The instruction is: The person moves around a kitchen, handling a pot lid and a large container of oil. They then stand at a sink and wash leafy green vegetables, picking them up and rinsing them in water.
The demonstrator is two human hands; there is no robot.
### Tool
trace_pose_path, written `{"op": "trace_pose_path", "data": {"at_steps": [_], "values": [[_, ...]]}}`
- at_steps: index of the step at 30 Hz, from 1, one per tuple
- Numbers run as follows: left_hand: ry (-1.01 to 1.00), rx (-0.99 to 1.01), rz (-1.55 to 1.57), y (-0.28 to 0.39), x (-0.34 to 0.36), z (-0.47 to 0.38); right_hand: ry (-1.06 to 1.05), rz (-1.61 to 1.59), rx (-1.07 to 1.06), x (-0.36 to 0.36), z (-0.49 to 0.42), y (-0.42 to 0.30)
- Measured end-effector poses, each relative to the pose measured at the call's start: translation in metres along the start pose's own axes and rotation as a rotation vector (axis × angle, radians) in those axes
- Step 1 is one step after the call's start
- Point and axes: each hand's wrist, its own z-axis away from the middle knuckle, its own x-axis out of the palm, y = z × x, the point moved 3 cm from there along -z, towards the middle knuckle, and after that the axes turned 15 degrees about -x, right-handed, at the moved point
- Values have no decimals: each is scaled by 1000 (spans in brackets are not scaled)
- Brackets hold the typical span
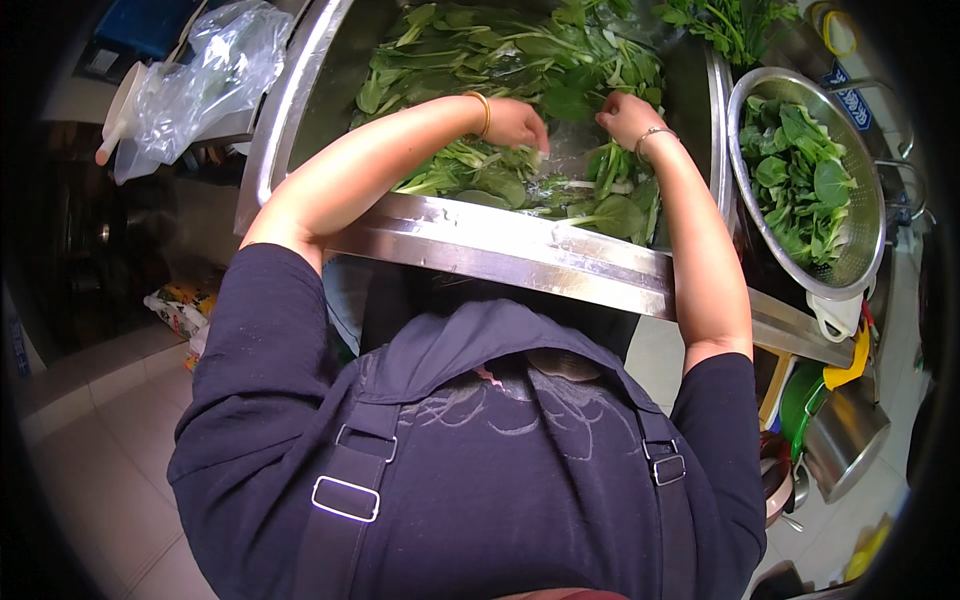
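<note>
Before me is a stainless-steel sink [510,232] with water [574,142] and many loose leafy greens [480,64], broad-leaved with pale stems. My left hand [517,124], with a yellow bangle at the wrist, hangs over the middle of the sink. Its fingers point down at the water beside a clump of greens [487,169]; whether they grip anything is unclear. To its right, my right hand [630,120] has curled fingers close to a large dark leaf [566,103]. A thin bracelet circles that wrist. The fingertips are partly hidden, so I cannot tell if a stem is held.
Right of the sink, a perforated metal colander [862,232] holds more leafy greens [795,169]. Feathery herbs [739,30] lie at the sink's far right corner. On the left are a clear plastic bag [214,75] and a blue box [139,34]. A metal pot [847,435] stands lower right.
</note>
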Motion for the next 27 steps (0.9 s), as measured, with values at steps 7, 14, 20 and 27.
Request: {"op": "trace_pose_path", "data": {"at_steps": [7, 14, 20, 27], "values": [[206, 9, -537, -16, 24, -49, 100, -59, 51, -17, 2, -10], [438, -67, -943, -20, 16, -53, 235, -108, 53, -21, 3, 1], [562, 63, -43, -10, -20, -48, 377, -431, -18, -18, -7, -4], [615, 112, 533, 29, -35, 19, 301, -934, -193, -28, 1, -38]]}}
